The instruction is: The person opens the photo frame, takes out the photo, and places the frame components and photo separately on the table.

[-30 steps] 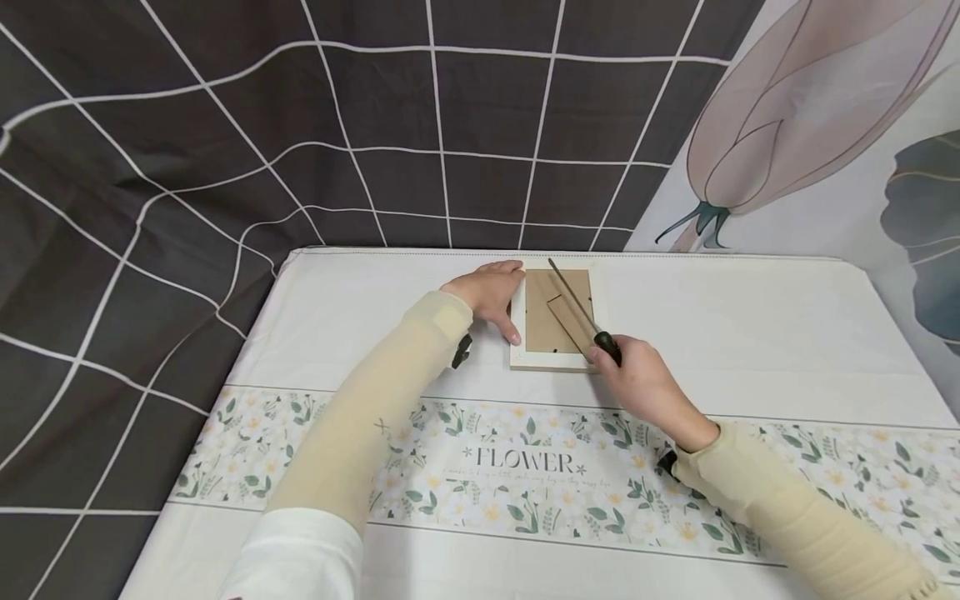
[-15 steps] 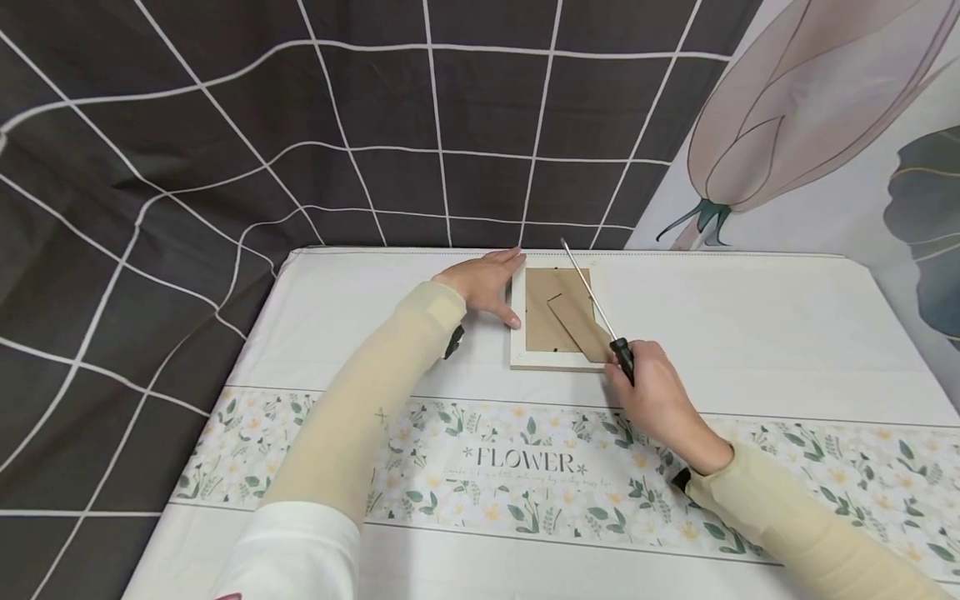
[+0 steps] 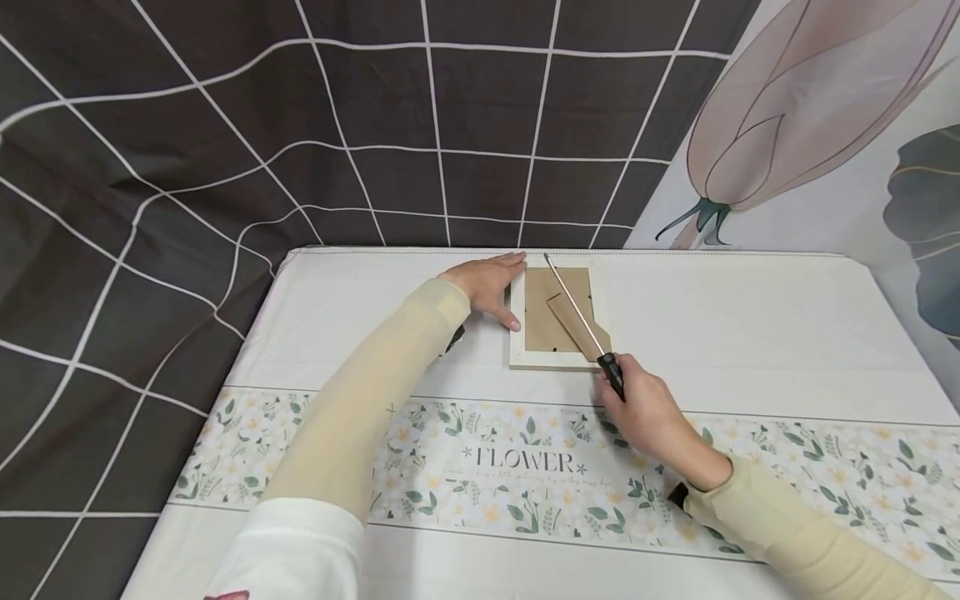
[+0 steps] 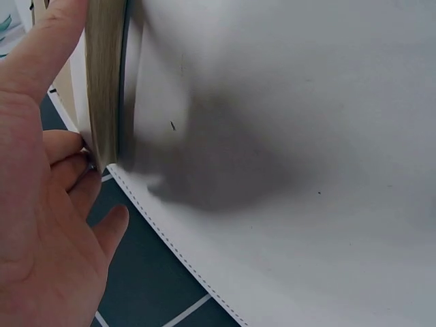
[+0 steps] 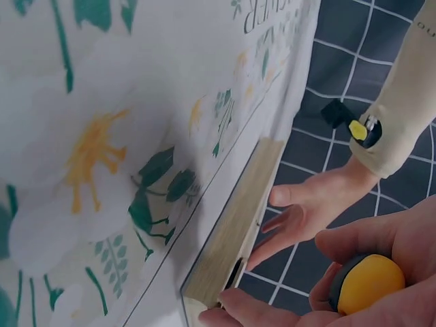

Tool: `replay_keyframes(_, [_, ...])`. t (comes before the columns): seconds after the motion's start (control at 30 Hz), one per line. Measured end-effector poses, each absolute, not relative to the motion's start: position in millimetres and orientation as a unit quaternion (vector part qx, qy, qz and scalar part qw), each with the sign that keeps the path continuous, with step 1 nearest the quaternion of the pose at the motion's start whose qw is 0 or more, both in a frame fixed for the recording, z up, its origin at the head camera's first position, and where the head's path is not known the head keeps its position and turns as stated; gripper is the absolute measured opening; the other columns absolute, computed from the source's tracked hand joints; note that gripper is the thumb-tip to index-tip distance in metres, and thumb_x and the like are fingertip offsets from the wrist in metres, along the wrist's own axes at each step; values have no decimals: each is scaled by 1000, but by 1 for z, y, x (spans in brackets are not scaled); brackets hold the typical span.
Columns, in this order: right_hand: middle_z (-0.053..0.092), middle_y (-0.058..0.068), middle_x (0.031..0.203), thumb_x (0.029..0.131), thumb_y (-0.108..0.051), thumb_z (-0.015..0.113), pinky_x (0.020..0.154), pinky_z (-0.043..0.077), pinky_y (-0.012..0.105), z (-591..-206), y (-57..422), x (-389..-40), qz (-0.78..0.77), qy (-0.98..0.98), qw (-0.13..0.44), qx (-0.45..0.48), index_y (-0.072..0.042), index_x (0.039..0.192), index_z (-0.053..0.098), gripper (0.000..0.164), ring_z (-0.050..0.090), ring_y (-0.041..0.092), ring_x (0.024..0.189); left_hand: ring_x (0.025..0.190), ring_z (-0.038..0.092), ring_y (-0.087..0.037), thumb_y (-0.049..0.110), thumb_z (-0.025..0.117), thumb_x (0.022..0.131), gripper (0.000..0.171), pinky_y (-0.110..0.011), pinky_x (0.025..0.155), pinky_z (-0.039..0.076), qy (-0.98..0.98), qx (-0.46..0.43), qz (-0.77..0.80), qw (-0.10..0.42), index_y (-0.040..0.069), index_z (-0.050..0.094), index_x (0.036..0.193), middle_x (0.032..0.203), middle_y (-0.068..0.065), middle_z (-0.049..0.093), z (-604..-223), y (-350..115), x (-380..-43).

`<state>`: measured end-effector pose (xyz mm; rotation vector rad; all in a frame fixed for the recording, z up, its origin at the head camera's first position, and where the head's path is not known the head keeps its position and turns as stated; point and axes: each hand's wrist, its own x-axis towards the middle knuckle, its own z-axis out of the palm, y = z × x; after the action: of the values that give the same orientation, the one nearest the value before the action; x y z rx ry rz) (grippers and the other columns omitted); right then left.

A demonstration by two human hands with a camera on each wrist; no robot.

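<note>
A picture frame (image 3: pixel 555 361) lies face down near the table's far edge, its brown backing board (image 3: pixel 538 292) and angled stand flap (image 3: pixel 572 325) showing. My left hand (image 3: pixel 487 287) rests along the frame's left side, thumb and fingers spread. In the left wrist view, fingertips touch the wooden edge (image 4: pixel 105 75) near the far corner. My right hand (image 3: pixel 637 408) grips a screwdriver (image 3: pixel 612 377) by its black handle, with the metal shaft slanting over the flap and backing. The handle's yellow end (image 5: pixel 373 283) shows in the right wrist view, where the right fingertips reach the frame's edge.
A white tablecloth (image 3: pixel 750 333) with a floral band (image 3: pixel 480 508) covers the table. Behind it hangs a dark gridded cloth (image 3: pixel 480 108), close to the frame. A flower-printed sheet (image 3: pixel 802 125) hangs at the back right.
My right hand first moved right and slightly down, uncovering the flap's lower end, then slightly left. The screwdriver's tip swung right, then back left over the frame. My left hand barely shifted.
</note>
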<state>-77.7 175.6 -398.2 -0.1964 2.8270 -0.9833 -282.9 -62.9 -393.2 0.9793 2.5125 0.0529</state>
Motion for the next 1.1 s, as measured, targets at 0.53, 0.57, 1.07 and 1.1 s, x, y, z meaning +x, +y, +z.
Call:
replay_keyframes(0.53, [48,8,76,104,-10,49,44,42,27,-403,165,-75,-339,936,78,-50,5,111,47,17,49,17,60,155,5,-17,59,79,79,117,-23,122,7,909,350,30,227,0,18,159,169,-9,6,-391,-62,-285])
replay_keyframes(0.57, [47,8,76,104,-10,49,44,41,27,-403,164,-75,-339,936,77,-50,5,109,47,16,48,17,60,155,5,-17,58,79,79,117,-23,122,7,909,349,30,227,0,18,159,169,-9,6,-391,-62,-285])
replay_keyframes(1.07, [53,40,122,102,-7,49,58,47,32,-405,162,-76,-353,931,84,-50,6,112,49,17,61,36,91,155,8,-17,59,79,79,115,-24,123,9,913,341,18,222,1,21,159,169,-7,8,-391,-61,-282])
replay_keyframes(1.1, [57,34,110,103,-7,49,54,45,30,-404,162,-76,-357,929,85,-50,6,112,48,16,59,30,81,155,8,-17,60,79,78,116,-24,123,9,914,340,19,221,1,21,159,169,-7,8,-391,-61,-282])
